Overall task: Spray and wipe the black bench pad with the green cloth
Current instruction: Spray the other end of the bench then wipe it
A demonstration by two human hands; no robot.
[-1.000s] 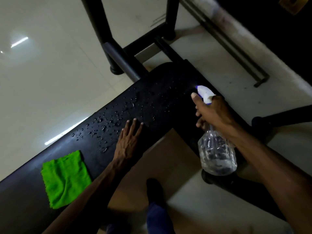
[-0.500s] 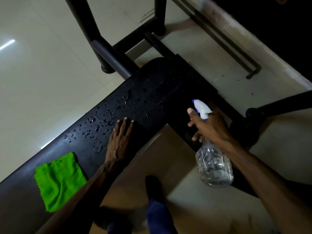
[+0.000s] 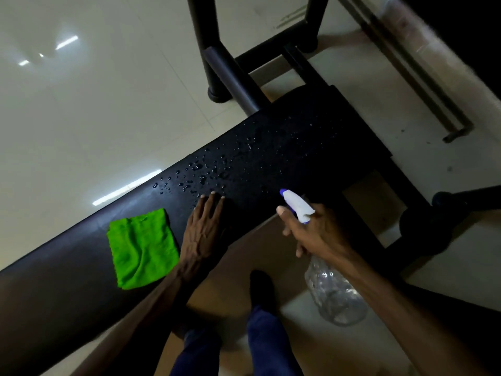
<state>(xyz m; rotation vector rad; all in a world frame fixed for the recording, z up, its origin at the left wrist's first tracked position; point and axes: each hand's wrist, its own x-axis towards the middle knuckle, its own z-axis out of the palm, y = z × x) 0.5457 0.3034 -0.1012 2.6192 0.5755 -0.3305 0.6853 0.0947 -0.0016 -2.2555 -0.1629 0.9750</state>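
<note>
The black bench pad (image 3: pixel 284 150) runs from lower left to upper right, and water droplets bead on its middle. A folded green cloth (image 3: pixel 141 249) lies on the pad, to the left of my left hand (image 3: pixel 203 232). That hand rests flat on the pad with its fingers together, holding nothing, its fingertips at the edge of the droplets. My right hand (image 3: pixel 317 232) grips a clear spray bottle (image 3: pixel 334 291) by the neck. The bottle's white and blue nozzle (image 3: pixel 295 204) points toward the pad, off its near edge.
Black metal frame posts and bars (image 3: pixel 230 74) stand beyond the pad's far end, with another black foot (image 3: pixel 461 196) at the right. My legs in blue trousers (image 3: pixel 265 337) and a dark shoe stand on the pale tiled floor (image 3: pixel 81 118) beside the pad.
My right hand and the spray bottle have drawn back from over the wet part of the pad toward me. My left hand has stayed flat on the pad.
</note>
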